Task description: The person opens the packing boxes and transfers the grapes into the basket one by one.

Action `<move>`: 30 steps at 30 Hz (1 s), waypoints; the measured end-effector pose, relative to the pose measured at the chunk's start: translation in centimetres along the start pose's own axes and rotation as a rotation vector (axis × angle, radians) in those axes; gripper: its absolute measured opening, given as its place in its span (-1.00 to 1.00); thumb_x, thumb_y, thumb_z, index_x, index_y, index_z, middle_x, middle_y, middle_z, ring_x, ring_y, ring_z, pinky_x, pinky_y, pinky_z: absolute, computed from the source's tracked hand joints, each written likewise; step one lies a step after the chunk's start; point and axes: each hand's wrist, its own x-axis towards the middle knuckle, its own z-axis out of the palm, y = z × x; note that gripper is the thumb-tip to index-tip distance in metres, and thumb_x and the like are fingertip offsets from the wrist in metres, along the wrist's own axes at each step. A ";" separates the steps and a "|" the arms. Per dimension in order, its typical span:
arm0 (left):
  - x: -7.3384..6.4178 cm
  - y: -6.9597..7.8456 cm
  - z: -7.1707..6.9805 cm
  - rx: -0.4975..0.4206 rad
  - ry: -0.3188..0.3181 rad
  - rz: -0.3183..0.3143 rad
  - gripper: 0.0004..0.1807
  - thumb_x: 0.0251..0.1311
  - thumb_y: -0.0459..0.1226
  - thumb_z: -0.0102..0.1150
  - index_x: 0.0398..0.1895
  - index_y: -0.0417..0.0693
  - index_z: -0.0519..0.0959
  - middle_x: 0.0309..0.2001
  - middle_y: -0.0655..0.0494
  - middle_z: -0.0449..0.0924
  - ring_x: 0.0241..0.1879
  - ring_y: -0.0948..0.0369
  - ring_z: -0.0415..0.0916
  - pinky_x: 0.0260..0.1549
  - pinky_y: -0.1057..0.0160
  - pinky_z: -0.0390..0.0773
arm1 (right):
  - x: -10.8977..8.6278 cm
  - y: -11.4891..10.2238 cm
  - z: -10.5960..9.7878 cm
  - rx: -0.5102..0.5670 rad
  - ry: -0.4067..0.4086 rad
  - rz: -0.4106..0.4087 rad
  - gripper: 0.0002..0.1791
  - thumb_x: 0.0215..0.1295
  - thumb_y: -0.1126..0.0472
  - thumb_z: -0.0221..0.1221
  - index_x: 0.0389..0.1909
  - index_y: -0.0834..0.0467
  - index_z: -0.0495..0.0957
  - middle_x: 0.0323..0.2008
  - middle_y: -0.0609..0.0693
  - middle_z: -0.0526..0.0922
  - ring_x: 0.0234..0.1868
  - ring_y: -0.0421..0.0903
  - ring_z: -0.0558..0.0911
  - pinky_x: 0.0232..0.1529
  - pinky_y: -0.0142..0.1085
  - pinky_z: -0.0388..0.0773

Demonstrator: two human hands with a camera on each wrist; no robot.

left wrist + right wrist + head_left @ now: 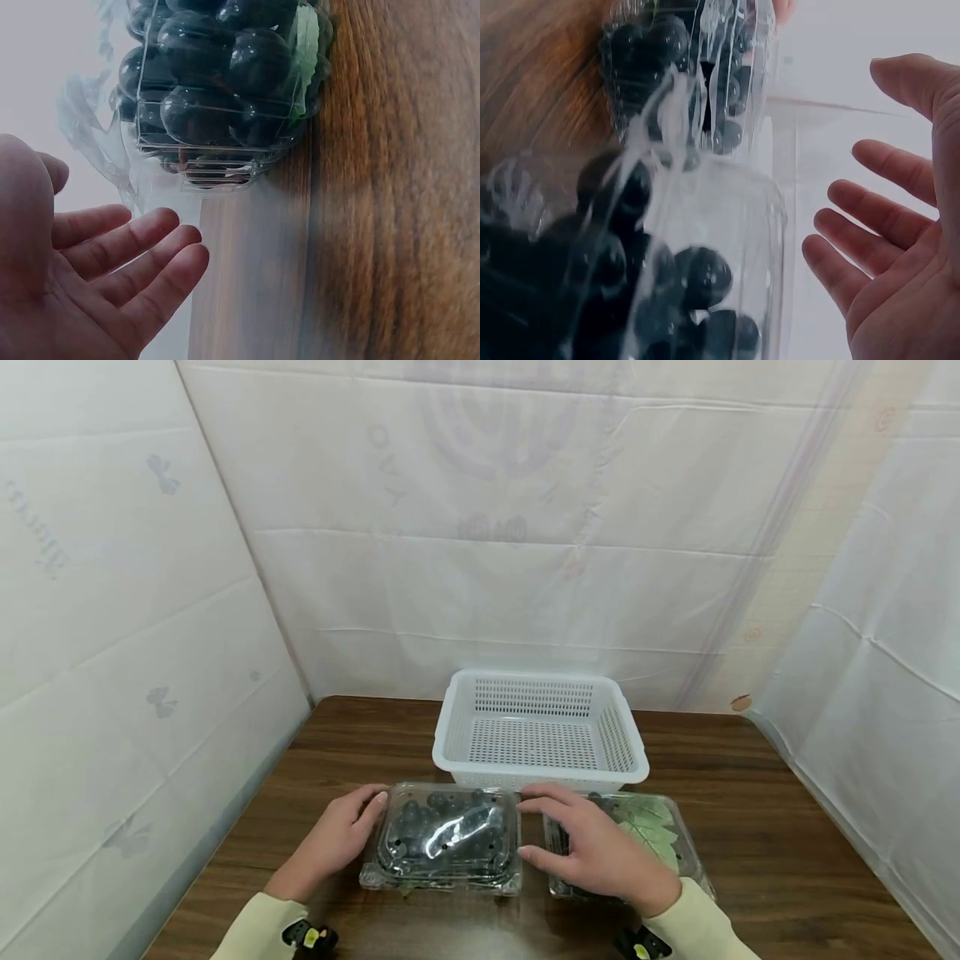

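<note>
A clear plastic clamshell box (442,835) of dark grapes lies with its lid down on the table, between the two hands. By its left edge is my left hand (337,835); the left wrist view shows the fingers extended and slightly bent, with nothing gripped. My right hand (600,852) hovers off the box's right edge, thumb and fingers spread with a gap between them. Beneath this hand lies a second clamshell box (692,852) of dark grapes, partly hidden by it, with green leaf shapes (651,827) on top.
Behind the boxes stands a white perforated plastic basket (540,774) with nothing in it. White sheeting (480,593) rises behind and at both sides of the brown wooden table (810,860).
</note>
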 end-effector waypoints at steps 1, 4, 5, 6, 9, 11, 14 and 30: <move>-0.1 0.0 0.0 -0.024 -0.005 -0.017 -0.53 0.63 -0.05 -0.15 0.32 -0.14 0.51 0.06 -0.07 0.69 -0.01 0.08 0.67 -0.04 0.04 0.69 | 0.1 -0.1 0.2 0.006 0.000 -0.010 -0.49 0.38 -0.20 0.27 0.26 -0.11 0.55 0.39 -0.14 0.47 0.37 -0.14 0.51 0.25 -0.07 0.59; -0.2 0.0 -0.1 -0.100 -0.023 -0.073 -0.58 0.64 -0.13 -0.16 0.31 -0.15 0.51 -0.11 -0.01 0.68 -0.22 0.20 0.63 -0.26 0.22 0.66 | 0.2 -0.4 0.7 0.013 0.007 -0.053 -0.48 0.37 -0.20 0.28 0.23 -0.04 0.59 0.35 -0.06 0.51 0.35 -0.12 0.54 0.23 -0.10 0.61; -0.3 -0.1 -0.2 -0.117 -0.030 -0.086 -0.60 0.64 -0.15 -0.16 0.31 -0.15 0.50 -0.15 0.01 0.67 -0.26 0.22 0.61 -0.30 0.24 0.65 | 0.3 -0.5 0.9 0.014 0.008 -0.069 -0.48 0.36 -0.19 0.29 0.22 -0.02 0.59 0.35 -0.05 0.52 0.35 -0.11 0.54 0.23 -0.11 0.61; -0.3 0.0 -0.2 -0.137 -0.038 -0.099 -0.61 0.64 -0.17 -0.16 0.32 -0.15 0.50 -0.18 0.03 0.65 -0.29 0.22 0.59 -0.33 0.25 0.64 | 0.3 -0.6 1.1 0.012 0.006 -0.079 -0.47 0.36 -0.20 0.29 0.22 -0.01 0.60 0.35 -0.05 0.52 0.35 -0.11 0.54 0.22 -0.11 0.61; -0.5 -0.1 -0.2 -0.207 -0.064 -0.136 -0.63 0.63 -0.24 -0.14 0.32 -0.16 0.48 -0.22 0.02 0.64 -0.34 0.18 0.57 -0.38 0.21 0.66 | 0.5 -0.9 1.7 -0.018 0.013 -0.131 -0.46 0.34 -0.19 0.31 0.23 -0.01 0.59 0.35 -0.04 0.52 0.33 -0.11 0.55 0.19 -0.15 0.63; -0.5 -0.2 -0.2 -0.266 -0.084 -0.159 -0.63 0.62 -0.27 -0.14 0.34 -0.18 0.46 -0.22 -0.01 0.63 -0.35 0.14 0.57 -0.40 0.18 0.67 | 0.5 -1.1 2.1 -0.046 0.016 -0.164 -0.42 0.31 -0.20 0.33 0.24 0.01 0.59 0.36 -0.02 0.51 0.34 -0.09 0.55 0.18 -0.15 0.64; -0.5 -0.4 -0.1 -0.342 -0.113 -0.185 -0.62 0.61 -0.30 -0.15 0.36 -0.21 0.42 -0.17 -0.06 0.63 -0.35 0.11 0.58 -0.42 0.17 0.68 | 0.8 -1.2 2.7 -0.108 0.031 -0.229 -0.39 0.28 -0.22 0.36 0.22 0.04 0.59 0.34 0.00 0.52 0.33 -0.07 0.55 0.18 -0.15 0.64; -0.2 -1.9 0.6 -0.449 -0.156 -0.233 -0.58 0.55 -0.27 0.01 0.37 -0.22 0.42 -0.10 -0.07 0.62 -0.30 0.11 0.61 -0.36 0.17 0.70 | 1.2 -0.3 5.0 -0.250 0.025 -0.327 -0.33 0.08 -0.16 0.51 0.17 0.06 0.61 0.29 0.04 0.56 0.37 -0.02 0.53 0.20 -0.15 0.63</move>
